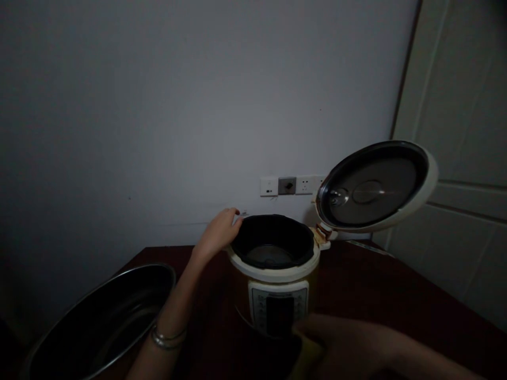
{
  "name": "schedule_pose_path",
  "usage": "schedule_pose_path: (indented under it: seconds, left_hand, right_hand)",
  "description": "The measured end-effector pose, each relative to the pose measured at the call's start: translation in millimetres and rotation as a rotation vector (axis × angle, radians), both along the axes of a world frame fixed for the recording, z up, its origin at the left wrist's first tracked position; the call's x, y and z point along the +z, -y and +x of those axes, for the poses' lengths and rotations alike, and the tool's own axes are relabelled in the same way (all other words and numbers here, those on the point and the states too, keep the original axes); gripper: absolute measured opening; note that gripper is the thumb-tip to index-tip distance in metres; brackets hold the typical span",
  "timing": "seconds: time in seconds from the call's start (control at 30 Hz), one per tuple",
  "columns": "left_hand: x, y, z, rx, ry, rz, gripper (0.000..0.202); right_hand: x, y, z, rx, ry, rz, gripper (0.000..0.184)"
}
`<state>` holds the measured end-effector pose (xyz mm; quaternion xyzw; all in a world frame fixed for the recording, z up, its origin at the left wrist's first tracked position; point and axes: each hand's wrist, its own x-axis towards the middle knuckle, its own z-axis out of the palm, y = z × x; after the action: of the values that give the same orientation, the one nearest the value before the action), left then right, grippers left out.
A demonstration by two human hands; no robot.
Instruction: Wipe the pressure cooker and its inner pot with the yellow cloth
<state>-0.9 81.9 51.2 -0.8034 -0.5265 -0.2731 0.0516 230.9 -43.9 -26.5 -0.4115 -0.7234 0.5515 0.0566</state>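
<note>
A cream rice cooker [277, 287] stands on a dark wooden table [380, 295], its lid [374, 184] swung open to the right and a dark inner pot [273, 245] inside. My left hand [217, 232] rests on the cooker's far left rim, fingers curled over the pot's edge. A metal bangle circles that wrist. My right hand [344, 345] is low in front of the cooker, dark and blurred, closed around something yellowish [309, 353] that I cannot make out.
A large steel bowl [106, 322] sits at the table's left front. Wall sockets [289, 185] are on the white wall behind the cooker. A pale door [459, 158] stands at the right.
</note>
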Motion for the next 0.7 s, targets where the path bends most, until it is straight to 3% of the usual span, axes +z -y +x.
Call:
schedule_pose_path:
  seconds: [0.07,0.13,0.23,0.3,0.33,0.4,0.5,0.6,0.7]
  left_hand:
    - [-15.1,-19,-3,0.008,0.121,-0.016,0.04]
    - [-26.7,-35,-6,0.023,0.216,-0.043,0.042]
    - [-39.0,-51,-8,0.025,0.291,-0.09,0.046]
    - [-45.5,-57,-9,0.021,0.307,-0.129,0.05]
    - [-48.4,-59,-9,0.017,0.31,-0.15,0.051]
    - [-54.0,-61,-8,0.013,0.31,-0.197,0.053]
    - [-60.5,-62,-6,0.014,0.281,-0.24,0.052]
    - [-63.4,-62,-5,0.003,0.26,-0.24,0.051]
    - [-63.1,-62,-5,-0.013,0.241,-0.245,0.048]
  right_hand:
    - [37.0,-1,15,-0.209,-0.164,-0.047,0.037]
    - [70.4,-13,26,-0.391,-0.281,0.077,0.039]
    - [105.6,-53,31,-0.517,-0.206,0.595,0.03]
    - [114.1,-88,24,-0.494,0.064,1.013,0.019]
    - [113.3,-107,17,-0.435,0.233,1.165,0.015]
    - [102.7,-141,-1,-0.184,0.541,1.32,0.019]
    - [73.4,-180,-32,0.194,0.839,1.326,0.022]
    - [44.2,-200,-55,0.475,0.893,1.318,0.024]
    - [24.3,-205,-69,0.595,0.833,1.324,0.027]
